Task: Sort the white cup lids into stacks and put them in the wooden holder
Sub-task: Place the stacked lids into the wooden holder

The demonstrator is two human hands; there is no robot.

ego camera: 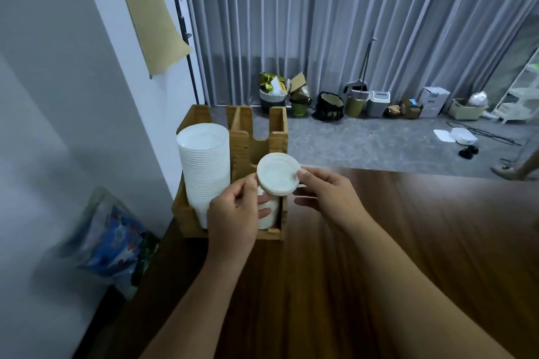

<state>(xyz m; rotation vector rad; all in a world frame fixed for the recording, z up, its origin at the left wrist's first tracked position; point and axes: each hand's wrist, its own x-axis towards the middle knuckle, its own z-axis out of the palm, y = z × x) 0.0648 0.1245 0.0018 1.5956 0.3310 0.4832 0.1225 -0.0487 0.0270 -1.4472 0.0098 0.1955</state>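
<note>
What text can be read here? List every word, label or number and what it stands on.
None can be read.
Brown paper sheet on the wall: dark handwriting near its top, too blurred.
Blue printed bag beside the table: pattern only, blurred.
Lid stack, wooden holder: no text.

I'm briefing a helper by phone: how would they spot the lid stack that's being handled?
Find the wooden holder at the table's far left corner. Both hands meet before its right slot, holding a short lid stack tilted toward the camera, far shorter than the tall stack on the left.
</note>
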